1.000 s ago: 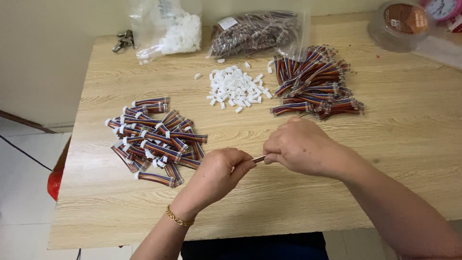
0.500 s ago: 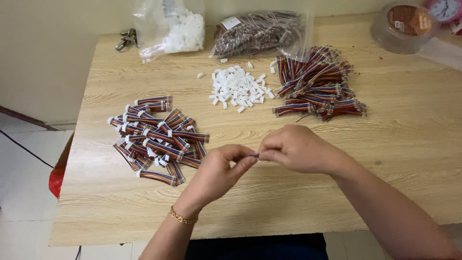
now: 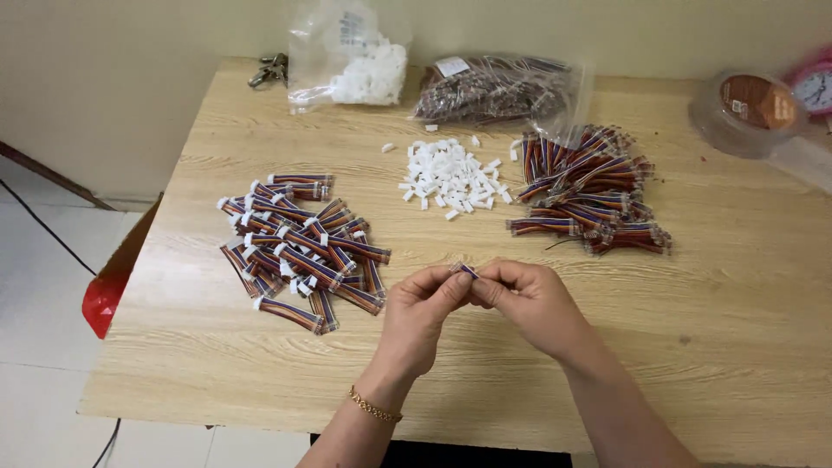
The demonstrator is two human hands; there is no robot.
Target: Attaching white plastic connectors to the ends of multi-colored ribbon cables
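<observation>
Leftmost on the wooden table (image 3: 693, 347) lies a heap of finished ribbon-cable pieces (image 3: 299, 251) with white ends. Next comes the left hand (image 3: 420, 316), its thumb and forefinger pressed together on one short striped cable piece (image 3: 465, 270) — held just above the tabletop, near the front edge. The piece runs roughly left to right, so its long axis bridges the two hands; the right hand (image 3: 529, 303) pinches its other end from the opposite side, fingertips nearly touching the left's. Neither hand is clearly nearer — both grip it. Farther back sit loose white connector housings (image 3: 451, 178), and to the right a pile of bare cable pieces (image 3: 594, 195).
</observation>
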